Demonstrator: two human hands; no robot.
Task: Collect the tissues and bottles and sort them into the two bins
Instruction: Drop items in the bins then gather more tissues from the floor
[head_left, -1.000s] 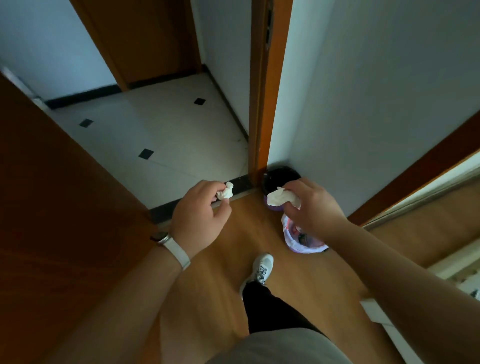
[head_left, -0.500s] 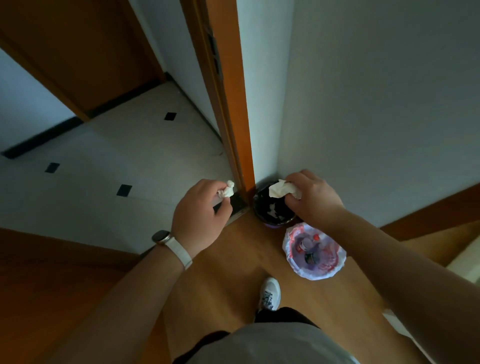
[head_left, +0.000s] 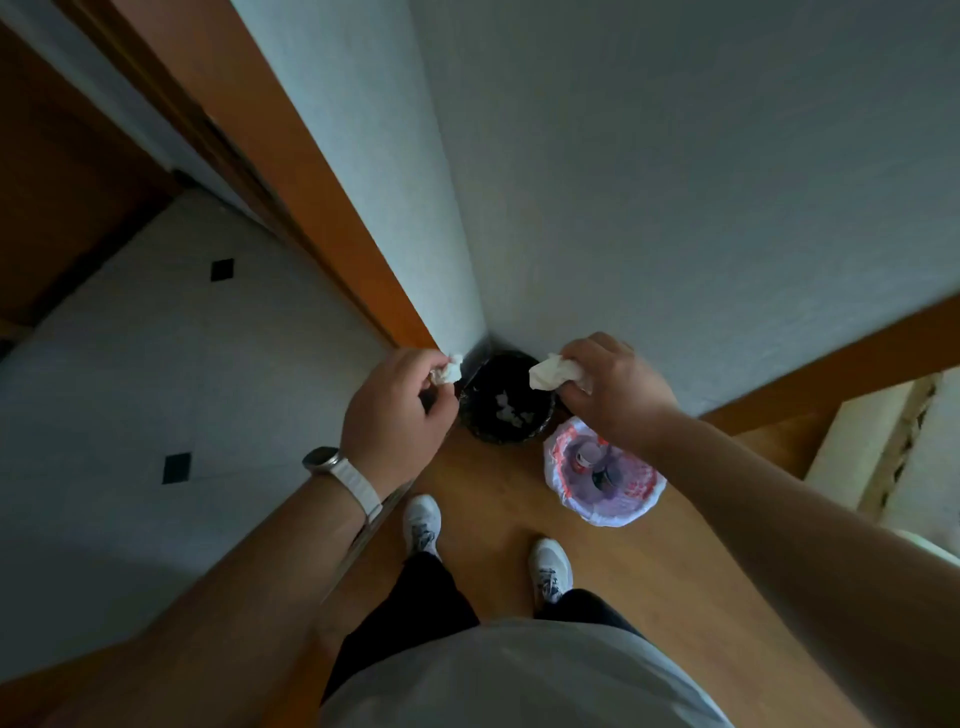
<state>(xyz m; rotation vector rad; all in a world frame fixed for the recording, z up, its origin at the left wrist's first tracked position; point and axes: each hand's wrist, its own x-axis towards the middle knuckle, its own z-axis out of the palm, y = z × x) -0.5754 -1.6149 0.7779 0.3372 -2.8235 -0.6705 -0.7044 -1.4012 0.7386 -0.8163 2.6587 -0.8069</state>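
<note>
My left hand (head_left: 397, 410) pinches a small crumpled white tissue (head_left: 450, 370) just left of the dark bin's rim. My right hand (head_left: 613, 387) grips a larger crumpled tissue (head_left: 551, 373) over the right edge of that bin. The dark round bin (head_left: 475, 428) stands in the wall corner with white tissues (head_left: 509, 408) lying inside. Beside it, to the right, a bin lined with a white and red bag (head_left: 631, 506) holds bottles (head_left: 589, 457).
Grey walls (head_left: 675, 208) meet in a corner right behind the bins. An orange door frame (head_left: 291, 171) runs along the left, with white tiled floor (head_left: 156, 389) beyond it. My two white shoes (head_left: 422, 522) stand on the wooden floor (head_left: 649, 597) just before the bins.
I have stepped closer and now look straight down on both bins. Both hands, still holding their tissues, have come over the edges of the dark bin.
</note>
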